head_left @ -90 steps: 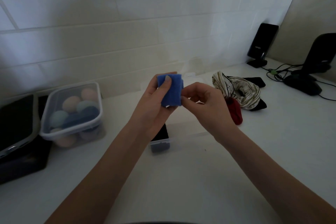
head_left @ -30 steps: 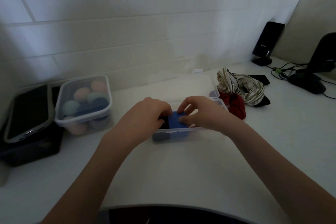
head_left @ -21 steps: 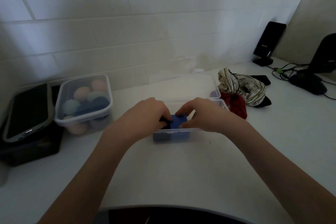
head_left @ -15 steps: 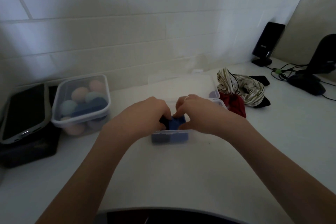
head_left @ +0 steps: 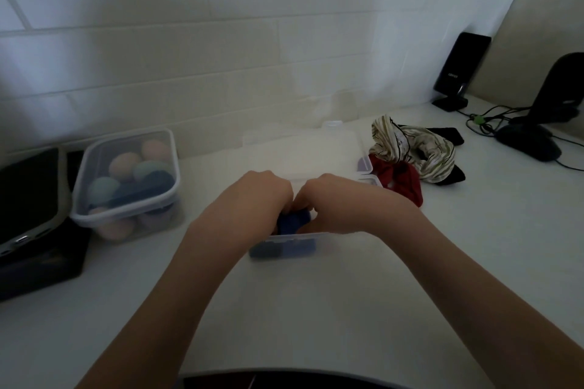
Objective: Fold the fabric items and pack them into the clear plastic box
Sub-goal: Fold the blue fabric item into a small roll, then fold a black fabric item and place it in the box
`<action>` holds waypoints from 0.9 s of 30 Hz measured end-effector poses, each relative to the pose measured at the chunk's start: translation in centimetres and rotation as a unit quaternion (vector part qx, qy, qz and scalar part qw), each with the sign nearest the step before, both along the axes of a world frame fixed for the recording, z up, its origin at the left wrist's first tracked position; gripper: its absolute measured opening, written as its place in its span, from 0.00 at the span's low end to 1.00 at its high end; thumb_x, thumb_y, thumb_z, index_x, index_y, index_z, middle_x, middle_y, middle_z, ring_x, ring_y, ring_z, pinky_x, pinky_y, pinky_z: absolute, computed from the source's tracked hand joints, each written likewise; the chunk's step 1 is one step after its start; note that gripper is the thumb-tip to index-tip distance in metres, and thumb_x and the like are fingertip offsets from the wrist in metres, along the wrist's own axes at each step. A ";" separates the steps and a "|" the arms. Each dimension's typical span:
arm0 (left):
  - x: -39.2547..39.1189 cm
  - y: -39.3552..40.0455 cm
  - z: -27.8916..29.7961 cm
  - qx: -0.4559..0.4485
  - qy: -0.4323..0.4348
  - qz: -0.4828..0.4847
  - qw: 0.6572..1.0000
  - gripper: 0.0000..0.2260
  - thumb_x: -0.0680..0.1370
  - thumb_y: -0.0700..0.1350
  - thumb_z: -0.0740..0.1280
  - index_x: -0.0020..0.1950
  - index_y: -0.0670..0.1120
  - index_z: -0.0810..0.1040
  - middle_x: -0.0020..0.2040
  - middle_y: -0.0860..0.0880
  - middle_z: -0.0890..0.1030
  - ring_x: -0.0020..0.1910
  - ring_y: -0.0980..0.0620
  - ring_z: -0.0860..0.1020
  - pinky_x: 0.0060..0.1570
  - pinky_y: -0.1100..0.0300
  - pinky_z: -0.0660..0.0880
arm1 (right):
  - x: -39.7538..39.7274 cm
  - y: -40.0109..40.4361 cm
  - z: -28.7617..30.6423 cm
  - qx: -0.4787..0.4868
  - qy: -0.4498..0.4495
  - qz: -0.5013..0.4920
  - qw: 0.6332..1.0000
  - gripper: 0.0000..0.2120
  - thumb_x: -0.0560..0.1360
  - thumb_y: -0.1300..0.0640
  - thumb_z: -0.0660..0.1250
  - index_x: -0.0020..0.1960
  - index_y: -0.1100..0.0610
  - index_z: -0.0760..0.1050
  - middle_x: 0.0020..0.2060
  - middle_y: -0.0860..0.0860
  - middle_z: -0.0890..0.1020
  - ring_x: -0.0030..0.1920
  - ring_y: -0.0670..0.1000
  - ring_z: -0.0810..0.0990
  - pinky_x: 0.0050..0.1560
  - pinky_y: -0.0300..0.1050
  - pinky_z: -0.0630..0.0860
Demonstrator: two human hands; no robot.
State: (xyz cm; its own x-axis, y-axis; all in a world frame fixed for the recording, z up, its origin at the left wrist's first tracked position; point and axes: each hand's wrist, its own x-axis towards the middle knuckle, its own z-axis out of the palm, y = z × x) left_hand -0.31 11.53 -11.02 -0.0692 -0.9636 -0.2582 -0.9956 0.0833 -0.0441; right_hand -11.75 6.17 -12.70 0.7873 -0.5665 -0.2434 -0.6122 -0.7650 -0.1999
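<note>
From the head camera, the only view I have, both hands are down in the near left corner of the clear plastic box (head_left: pixel 286 238). My left hand (head_left: pixel 252 199) and right hand (head_left: pixel 335 202) sit knuckle to knuckle, fingers curled down over the blue folded fabric (head_left: pixel 292 221), pressing it into the box. I read both hands as closed around that piece, though the fingertips are hidden behind the knuckles, so I cannot tell how much of each finger is on the cloth. A darker piece shows through the front wall just to the left of the blue one.

To do this step well, I would press straight down with both hands at once so the fold does not spring open, and keep the blue piece snug against its dark neighbour so the row stays tight. I would let go one hand at a time, the other pinning the cloth, since a soft fold tends to puff back up. The box is light and may slide on the white counter (head_left: pixel 316 309), so the push should go downward, not forward.

The box's lid (head_left: pixel 300 151) lies open behind the hands. To the right, the striped fabric (head_left: pixel 414 148) and red fabric (head_left: pixel 398 181) lie in a loose heap just beside the box, not yet folded; I judge several pieces remain.
</note>
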 end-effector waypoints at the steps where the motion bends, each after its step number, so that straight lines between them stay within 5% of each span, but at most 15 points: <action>1: 0.1 0.1 0.1 0.000 0.015 0.005 1.000 0.19 0.72 0.53 0.59 0.50 0.41 0.82 0.38 0.44 0.78 0.39 0.44 0.76 0.42 0.59 0.71 | 0.0 0.0 0.1 0.007 0.007 0.000 1.000 0.16 0.76 0.52 0.62 0.60 0.56 0.78 0.53 0.58 0.82 0.52 0.58 0.79 0.55 0.50 0.75; 6: 0.3 0.8 0.7 -0.016 0.058 0.010 0.998 0.46 0.47 0.63 0.43 0.52 0.43 0.82 0.49 0.42 0.83 0.47 0.42 0.80 0.50 0.54 0.76 | 0.1 0.1 0.1 0.022 0.023 -0.001 0.999 0.17 0.77 0.51 0.59 0.59 0.59 0.77 0.52 0.59 0.81 0.48 0.58 0.78 0.45 0.45 0.70; 9: 0.5 0.8 0.4 -0.015 0.048 0.008 0.999 0.35 0.59 0.65 0.53 0.51 0.43 0.82 0.49 0.42 0.83 0.47 0.42 0.80 0.47 0.55 0.75 | -0.3 -0.1 -0.5 0.018 -0.039 -0.016 0.999 0.15 0.75 0.54 0.64 0.59 0.57 0.79 0.52 0.58 0.83 0.51 0.58 0.80 0.53 0.48 0.75; 11: 0.5 0.8 0.1 -0.030 0.028 0.011 0.999 0.19 0.72 0.56 0.61 0.53 0.44 0.82 0.49 0.43 0.83 0.47 0.43 0.80 0.46 0.56 0.75 | -1.1 -0.2 -0.9 0.045 -0.116 -0.046 0.991 0.16 0.72 0.55 0.69 0.59 0.55 0.79 0.53 0.53 0.84 0.52 0.53 0.81 0.56 0.48 0.77; 14: 0.4 0.6 -0.6 -0.049 0.012 0.012 0.999 0.12 0.75 0.44 0.64 0.58 0.47 0.80 0.53 0.45 0.82 0.51 0.46 0.80 0.51 0.57 0.74 | -2.9 -0.1 -0.9 0.063 -0.246 -0.097 0.962 0.15 0.70 0.53 0.73 0.56 0.54 0.81 0.50 0.48 0.84 0.47 0.45 0.83 0.52 0.41 0.79; 17: 0.3 0.6 -1.2 -0.059 0.035 0.031 0.997 0.14 0.75 0.40 0.64 0.60 0.47 0.79 0.58 0.45 0.81 0.55 0.46 0.79 0.56 0.58 0.73 | -5.0 -0.9 -0.7 0.005 -0.417 -0.167 0.894 0.07 0.73 0.55 0.69 0.51 0.54 0.82 0.40 0.44 0.82 0.37 0.41 0.81 0.38 0.31 0.75; 19: 0.2 0.8 -1.5 -0.080 0.078 0.040 0.993 0.14 0.74 0.39 0.65 0.59 0.47 0.79 0.57 0.46 0.82 0.55 0.47 0.79 0.55 0.59 0.73 | -6.6 -2.5 -1.2 -0.076 -0.496 -0.252 0.828 0.08 0.76 0.59 0.65 0.54 0.54 0.79 0.42 0.47 0.80 0.38 0.43 0.79 0.37 0.26 0.70; 21: 0.0 1.0 -1.8 -0.083 0.112 0.043 0.989 0.14 0.74 0.38 0.66 0.59 0.47 0.80 0.56 0.46 0.82 0.54 0.48 0.79 0.54 0.60 0.73 | -8.4 -4.5 -2.0 -0.164 -0.510 -0.355 0.766 0.12 0.77 0.62 0.59 0.59 0.56 0.75 0.52 0.52 0.77 0.48 0.49 0.78 0.47 0.30 0.72; 23: -0.2 0.9 -1.9 -0.075 0.127 0.047 0.988 0.14 0.74 0.37 0.66 0.59 0.45 0.80 0.56 0.45 0.82 0.53 0.47 0.80 0.55 0.59 0.74 | -10.2 -6.2 -3.1 -0.203 -0.494 -0.437 0.724 0.17 0.76 0.66 0.56 0.63 0.60 0.72 0.60 0.59 0.74 0.58 0.57 0.74 0.58 0.45 0.72; 27: -0.5 1.2 -1.6 -0.090 0.174 0.058 0.979 0.17 0.74 0.33 0.64 0.61 0.44 0.78 0.60 0.44 0.79 0.56 0.46 0.78 0.57 0.55 0.75 | -13.0 -8.0 -5.7 -0.158 -0.370 -0.551 0.731 0.20 0.76 0.65 0.54 0.67 0.64 0.65 0.64 0.65 0.71 0.64 0.65 0.67 0.62 0.56 0.67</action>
